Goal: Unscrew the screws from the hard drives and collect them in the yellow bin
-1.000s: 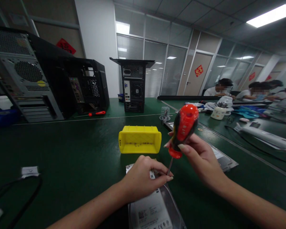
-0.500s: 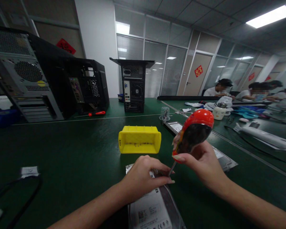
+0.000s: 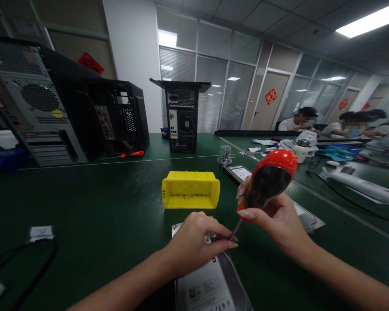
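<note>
A hard drive [image 3: 204, 287] with a white label lies on the table before me, its far part under my left hand. My right hand [image 3: 274, 220] is closed round the red and black handle of a screwdriver [image 3: 272, 175], which leans to the right with its shaft pointing down. The thumb and forefinger of my left hand [image 3: 197, 239] pinch round the shaft's lower end, at the drive's right edge. Those fingertips hide the screwdriver's tip and whatever it touches. Just beyond is a yellow bin [image 3: 190, 203] with several small screws in it.
More hard drives [image 3: 240, 172] [image 3: 306, 218] lie to the right, by a clear plastic cup [image 3: 224, 154]. Computer cases [image 3: 183, 116] [image 3: 119, 116] stand at the back and left, with another red screwdriver [image 3: 132, 153] nearby. A cable [image 3: 40, 233] lies left. People sit far right.
The screwdriver's handle has tipped slightly further to the right, along with my right hand. My left hand and the hard drive stay nearly where they were.
</note>
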Available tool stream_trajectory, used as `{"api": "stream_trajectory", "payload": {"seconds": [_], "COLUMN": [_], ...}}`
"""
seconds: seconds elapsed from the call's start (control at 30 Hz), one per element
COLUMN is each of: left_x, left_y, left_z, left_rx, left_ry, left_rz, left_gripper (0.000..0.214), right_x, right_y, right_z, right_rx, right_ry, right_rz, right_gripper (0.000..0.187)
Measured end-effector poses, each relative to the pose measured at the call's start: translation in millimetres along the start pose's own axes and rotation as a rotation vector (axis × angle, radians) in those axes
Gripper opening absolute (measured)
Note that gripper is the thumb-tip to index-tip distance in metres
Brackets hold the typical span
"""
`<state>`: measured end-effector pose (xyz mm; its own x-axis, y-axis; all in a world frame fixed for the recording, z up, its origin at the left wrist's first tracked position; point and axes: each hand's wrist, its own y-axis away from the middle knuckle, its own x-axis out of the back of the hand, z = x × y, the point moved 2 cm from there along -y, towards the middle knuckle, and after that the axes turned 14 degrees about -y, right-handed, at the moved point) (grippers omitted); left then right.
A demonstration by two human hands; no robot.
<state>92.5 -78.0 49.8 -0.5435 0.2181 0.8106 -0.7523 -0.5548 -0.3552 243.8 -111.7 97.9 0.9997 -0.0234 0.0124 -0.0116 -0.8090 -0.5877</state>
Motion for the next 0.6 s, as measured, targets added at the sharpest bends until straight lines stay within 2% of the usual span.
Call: {"api": "stream_trajectory", "payload": {"seconds": [0.27,0.6], "left_x": [-0.5,0.4], "left_y": [-1,0], "left_z": [1,2], "left_rx": [0.001,0.011], "left_ry": [-0.032,-0.070], "left_rz": [-0.034,-0.053], "left_gripper": [0.013,0.013], "right_x": [11,8], "right_y": [7,6], "right_z": [5,4], "right_rx": [-0.096,-0.099], "right_ry": [-0.314,-0.286], "right_rz": [-0.225,-0.143], "right_gripper": [0.033,0.022]}}
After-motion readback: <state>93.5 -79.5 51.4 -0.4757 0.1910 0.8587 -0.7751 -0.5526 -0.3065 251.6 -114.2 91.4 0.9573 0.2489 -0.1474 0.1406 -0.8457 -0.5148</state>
